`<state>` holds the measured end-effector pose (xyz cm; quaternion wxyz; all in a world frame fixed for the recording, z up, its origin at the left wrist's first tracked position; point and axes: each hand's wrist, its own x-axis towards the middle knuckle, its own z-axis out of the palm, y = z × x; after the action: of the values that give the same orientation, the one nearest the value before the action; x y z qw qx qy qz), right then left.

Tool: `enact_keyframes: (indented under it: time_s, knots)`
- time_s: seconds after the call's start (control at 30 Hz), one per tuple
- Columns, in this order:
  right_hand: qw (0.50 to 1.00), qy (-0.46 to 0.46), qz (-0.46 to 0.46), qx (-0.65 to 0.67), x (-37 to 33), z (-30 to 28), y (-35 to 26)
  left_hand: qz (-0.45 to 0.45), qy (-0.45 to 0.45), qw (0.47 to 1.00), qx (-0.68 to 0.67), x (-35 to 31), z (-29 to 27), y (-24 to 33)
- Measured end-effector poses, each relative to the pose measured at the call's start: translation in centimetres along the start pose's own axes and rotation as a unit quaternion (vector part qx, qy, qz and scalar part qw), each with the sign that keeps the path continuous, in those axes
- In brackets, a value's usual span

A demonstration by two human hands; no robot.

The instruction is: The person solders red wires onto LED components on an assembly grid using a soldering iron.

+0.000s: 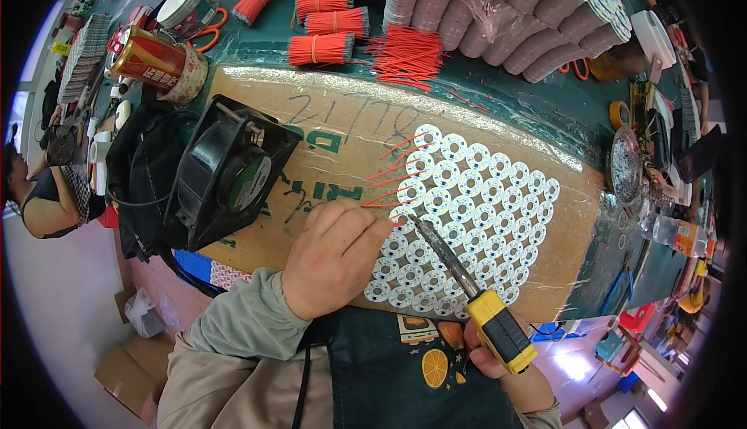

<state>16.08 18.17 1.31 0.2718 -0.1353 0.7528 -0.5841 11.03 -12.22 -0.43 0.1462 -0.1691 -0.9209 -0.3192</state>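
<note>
My left hand (334,254) is closed in a pinch, its fingertips at a short red wire (400,224) on one of the left-edge boards. Round white LED boards (472,211) with centre holes lie in close rows on a cardboard sheet (272,87). In my right hand (488,360) is a soldering iron (498,328) with a yellow and black handle. Its dark tip points up and left, close to the same board and the left fingertips; whether it touches cannot be seen. Several red wires (387,171) stick out leftward from the boards farther up that edge.
A black fan (237,176) stands on the cardboard's left side. Loose red wires (406,54), banded red wire bundles (320,49) and tall stacks of round boards (498,17) lie beyond. A can (148,57) and orange-handled scissors (210,32) are far left. Another person (50,196) sits at left.
</note>
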Motion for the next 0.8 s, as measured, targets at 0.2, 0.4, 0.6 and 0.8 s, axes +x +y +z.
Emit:
enact_keyframes:
  time_s: [0.2,0.4,0.6,0.8]
  knots:
    - [1.0,0.01,0.006,0.017,-0.9,-0.2,0.2,0.005,0.014,1.0,0.001,-0.2,-0.4,0.3]
    - [1.0,0.003,0.019,0.023,-1.3,-0.2,0.3,0.035,-0.024,0.999,-0.019,-0.6,-0.4,0.5]
    - [1.0,-0.012,0.002,-0.007,-0.7,-0.2,0.2,0.014,-0.013,1.0,-0.024,-0.5,-0.2,0.7]
    - [0.999,-0.024,0.045,0.011,-0.5,-0.3,-0.3,0.013,-0.013,1.0,-0.019,-0.5,-0.2,0.7]
